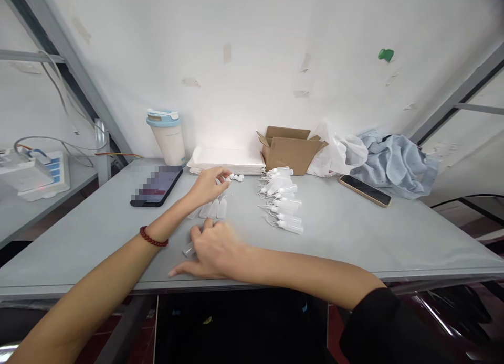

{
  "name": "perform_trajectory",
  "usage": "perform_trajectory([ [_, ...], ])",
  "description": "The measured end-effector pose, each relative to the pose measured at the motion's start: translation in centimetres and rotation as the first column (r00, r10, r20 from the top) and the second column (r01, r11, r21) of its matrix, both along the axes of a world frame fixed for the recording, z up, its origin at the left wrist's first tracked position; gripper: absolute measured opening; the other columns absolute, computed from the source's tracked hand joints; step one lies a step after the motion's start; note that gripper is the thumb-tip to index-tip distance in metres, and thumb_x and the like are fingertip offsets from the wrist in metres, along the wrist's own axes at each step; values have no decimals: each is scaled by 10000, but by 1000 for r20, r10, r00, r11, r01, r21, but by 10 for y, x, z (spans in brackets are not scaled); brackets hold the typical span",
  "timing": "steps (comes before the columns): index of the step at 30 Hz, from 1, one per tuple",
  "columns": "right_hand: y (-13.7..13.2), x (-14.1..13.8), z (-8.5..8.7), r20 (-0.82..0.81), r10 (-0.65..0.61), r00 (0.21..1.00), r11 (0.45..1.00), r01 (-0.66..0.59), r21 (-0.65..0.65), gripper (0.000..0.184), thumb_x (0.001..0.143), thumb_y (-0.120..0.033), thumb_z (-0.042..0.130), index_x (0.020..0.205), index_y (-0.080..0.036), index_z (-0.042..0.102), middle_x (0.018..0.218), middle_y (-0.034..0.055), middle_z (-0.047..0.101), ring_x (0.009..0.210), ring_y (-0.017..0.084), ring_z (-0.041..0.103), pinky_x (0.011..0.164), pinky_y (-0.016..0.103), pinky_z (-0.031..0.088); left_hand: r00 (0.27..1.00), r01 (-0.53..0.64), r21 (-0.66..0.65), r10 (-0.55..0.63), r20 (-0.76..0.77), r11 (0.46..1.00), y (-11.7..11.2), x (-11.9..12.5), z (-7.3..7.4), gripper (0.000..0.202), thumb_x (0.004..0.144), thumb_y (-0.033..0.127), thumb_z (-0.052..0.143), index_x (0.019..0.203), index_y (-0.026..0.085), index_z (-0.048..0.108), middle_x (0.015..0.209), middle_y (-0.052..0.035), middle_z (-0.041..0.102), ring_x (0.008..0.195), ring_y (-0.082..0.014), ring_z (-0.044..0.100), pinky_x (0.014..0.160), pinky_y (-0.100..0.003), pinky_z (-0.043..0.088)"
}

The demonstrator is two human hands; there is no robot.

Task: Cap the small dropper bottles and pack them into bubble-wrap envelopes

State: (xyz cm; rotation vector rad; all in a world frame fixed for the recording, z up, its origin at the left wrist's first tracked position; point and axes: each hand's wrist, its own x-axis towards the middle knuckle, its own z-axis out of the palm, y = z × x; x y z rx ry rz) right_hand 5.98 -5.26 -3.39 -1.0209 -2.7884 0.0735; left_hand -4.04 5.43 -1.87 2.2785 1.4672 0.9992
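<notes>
My left hand (pixel 212 185) is at the back middle of the table, thumb and fingers pinched over a small white cap, beside several loose white caps (pixel 238 178). Nearer the front edge, my right hand (pixel 216 248) reaches in from the right, slightly blurred. Its thumb is stretched out to the left and the fingers bend down to the table. A translucent plastic bottle (pixel 188 249) lies in the gap by the thumb, partly hidden by this hand. Several more translucent bottles (pixel 213 209) lie in a row between the hands. To the right lie several needle-tip squeeze bottles (pixel 289 205).
A phone (pixel 159 185) and a blue-lidded cup (pixel 169 138) stand left. Behind are a stack of white paper trays (pixel 230 159), an open cardboard box (pixel 289 153) and a white plastic bag (pixel 338 153). At right lie a second phone (pixel 365 190) and blue cloth (pixel 396 162).
</notes>
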Motion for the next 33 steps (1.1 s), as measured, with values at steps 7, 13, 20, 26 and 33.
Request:
perform_trajectory([
  [7,-20,-25,-9,62,-128,990,984,119,136,519,890,-486,354,935,-24,585,785,200,605,649,267,585,450,334,417,1000,10,18,-10,21,1000,3,-2,-5,280,747,297,503,957,165,633,929,-51,695,757,-172,621,664,-292,491],
  [13,-18,-13,-20,35,-28,999,961,17,275,204,808,-211,438,821,-58,573,708,153,579,600,238,557,439,302,393,1000,6,21,-6,8,1000,2,-1,-3,279,749,276,508,961,146,634,934,-61,695,753,-171,620,667,-291,490],
  [20,-4,43,-8,-12,34,999,941,-28,337,393,890,-471,393,961,-120,554,847,136,570,770,237,556,533,299,444,998,8,-11,-8,64,1000,-3,2,0,273,752,270,518,966,150,637,946,-57,697,772,-172,627,702,-303,495],
  [26,35,86,0,-207,31,978,953,33,300,427,902,-483,392,1077,-127,552,1009,153,550,746,164,548,538,245,427,971,51,-131,-18,239,990,-12,7,10,272,730,318,581,942,162,650,975,-60,699,847,-191,636,765,-329,507],
  [33,78,97,-19,-615,-105,782,993,117,-21,252,877,-315,512,1094,-187,519,1004,77,568,746,126,541,661,265,502,883,182,-315,-13,470,932,-19,11,15,317,688,312,665,959,148,649,967,-75,684,813,-189,646,702,-335,531],
])
